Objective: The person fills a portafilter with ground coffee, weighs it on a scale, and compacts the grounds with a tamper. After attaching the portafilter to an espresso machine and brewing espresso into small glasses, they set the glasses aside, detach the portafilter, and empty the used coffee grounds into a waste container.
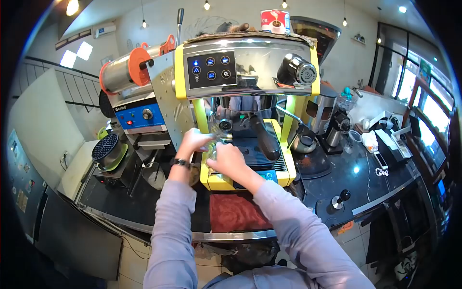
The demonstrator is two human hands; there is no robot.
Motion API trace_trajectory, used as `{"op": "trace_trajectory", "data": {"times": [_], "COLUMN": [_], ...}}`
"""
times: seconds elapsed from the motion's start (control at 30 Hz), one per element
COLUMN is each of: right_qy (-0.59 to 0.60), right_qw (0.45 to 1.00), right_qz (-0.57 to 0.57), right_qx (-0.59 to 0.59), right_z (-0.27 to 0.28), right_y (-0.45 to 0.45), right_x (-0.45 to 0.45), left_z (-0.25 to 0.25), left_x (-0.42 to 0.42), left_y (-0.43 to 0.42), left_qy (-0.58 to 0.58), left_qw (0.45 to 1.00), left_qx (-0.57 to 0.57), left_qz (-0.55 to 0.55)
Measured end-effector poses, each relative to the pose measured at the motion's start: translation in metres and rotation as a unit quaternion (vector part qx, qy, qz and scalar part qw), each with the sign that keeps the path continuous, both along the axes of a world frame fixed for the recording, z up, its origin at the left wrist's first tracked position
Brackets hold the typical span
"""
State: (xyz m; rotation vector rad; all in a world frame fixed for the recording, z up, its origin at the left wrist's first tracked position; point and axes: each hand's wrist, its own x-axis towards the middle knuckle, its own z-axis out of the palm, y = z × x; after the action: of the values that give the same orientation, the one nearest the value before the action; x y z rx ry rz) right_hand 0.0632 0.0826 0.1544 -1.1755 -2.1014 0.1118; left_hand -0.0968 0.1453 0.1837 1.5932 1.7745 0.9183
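Observation:
Both hands meet at the front left of a yellow and chrome espresso machine (pixel 262 53). My left hand (pixel 195 140), with a dark band on its wrist, is closed at a small, clear, greenish thing (pixel 211 146). Close beside it, my right hand (pixel 228 159) is also closed on this thing, lower and to the right. The fingers and blur hide most of its shape, so its kind cannot be made out. A portafilter (pixel 266 139) with a black handle is fitted in the machine, to the right of my hands. Below them lies the drip tray (pixel 284 151).
A steam pitcher (pixel 304 140) stands right of the machine, near a grinder (pixel 339 126). A tamper (pixel 340 198) rests at the right front. A folded red-brown cloth (pixel 238 213) lies at the counter edge. At left are a clear pitcher (pixel 154 176) and a waffle iron (pixel 108 149).

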Motion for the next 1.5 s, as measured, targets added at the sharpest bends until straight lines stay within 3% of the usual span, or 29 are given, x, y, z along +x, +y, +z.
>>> {"op": "trace_trajectory", "data": {"times": [0.1, 0.17, 0.2, 0.3, 0.4, 0.5, 0.63, 0.7, 0.77, 0.8, 0.83, 0.9, 0.97, 1.07, 1.37, 1.5], "right_qy": [0.124, 0.335, 0.436, 0.494, 0.496, 0.525, 0.583, 0.522, 0.457, 0.376, 0.311, 0.168, 0.156, 0.122, 0.053, 0.123], "right_qw": [0.986, 0.908, 0.83, 0.756, 0.727, 0.777, 0.775, 0.839, 0.886, 0.926, 0.95, 0.981, 0.983, 0.988, 0.998, 0.992], "right_qz": [0.046, 0.159, 0.215, 0.249, 0.226, 0.157, 0.107, 0.046, 0.041, -0.032, -0.002, -0.065, -0.061, -0.085, -0.032, -0.033], "right_qx": [-0.099, -0.194, -0.273, -0.351, -0.418, -0.31, -0.219, -0.146, -0.06, -0.01, -0.012, 0.073, 0.068, 0.046, 0.012, -0.02], "right_z": [0.024, -0.004, -0.012, -0.016, -0.019, -0.025, -0.024, -0.019, -0.011, 0.002, -0.012, -0.019, -0.021, -0.022, -0.02, -0.029], "right_y": [-0.049, -0.064, -0.074, -0.098, -0.091, -0.073, -0.047, -0.032, -0.014, -0.015, 0.017, 0.043, 0.052, 0.046, 0.045, 0.046], "right_x": [0.035, 0.061, 0.073, 0.108, 0.129, 0.14, 0.141, 0.139, 0.137, 0.132, 0.143, 0.14, 0.134, 0.125, 0.134, 0.132], "left_z": [-0.015, -0.039, -0.052, -0.061, -0.044, -0.053, -0.046, -0.035, -0.03, -0.044, -0.058, -0.059, -0.057, -0.041, -0.057, -0.06], "left_x": [-0.029, -0.037, -0.037, -0.015, 0.017, 0.036, 0.065, 0.08, 0.089, 0.091, 0.093, 0.099, 0.101, 0.106, 0.096, 0.096], "left_y": [-0.046, -0.072, -0.082, -0.108, -0.119, -0.092, -0.072, -0.075, -0.072, -0.056, -0.042, -0.041, -0.04, -0.054, -0.038, -0.035], "left_qy": [-0.346, -0.538, -0.565, -0.605, -0.515, -0.326, -0.156, -0.158, -0.052, -0.064, -0.076, -0.033, -0.045, 0.037, -0.034, -0.049], "left_qw": [0.937, 0.832, 0.809, 0.781, 0.84, 0.917, 0.952, 0.949, 0.962, 0.958, 0.952, 0.954, 0.955, 0.972, 0.972, 0.974], "left_qx": [0.019, 0.057, 0.058, 0.041, 0.086, 0.191, 0.258, 0.27, 0.267, 0.28, 0.294, 0.297, 0.291, 0.232, 0.216, 0.205], "left_qz": [-0.054, -0.124, -0.152, -0.151, -0.152, -0.128, -0.05, -0.046, -0.022, -0.027, -0.033, -0.016, -0.035, -0.018, -0.084, -0.085]}}
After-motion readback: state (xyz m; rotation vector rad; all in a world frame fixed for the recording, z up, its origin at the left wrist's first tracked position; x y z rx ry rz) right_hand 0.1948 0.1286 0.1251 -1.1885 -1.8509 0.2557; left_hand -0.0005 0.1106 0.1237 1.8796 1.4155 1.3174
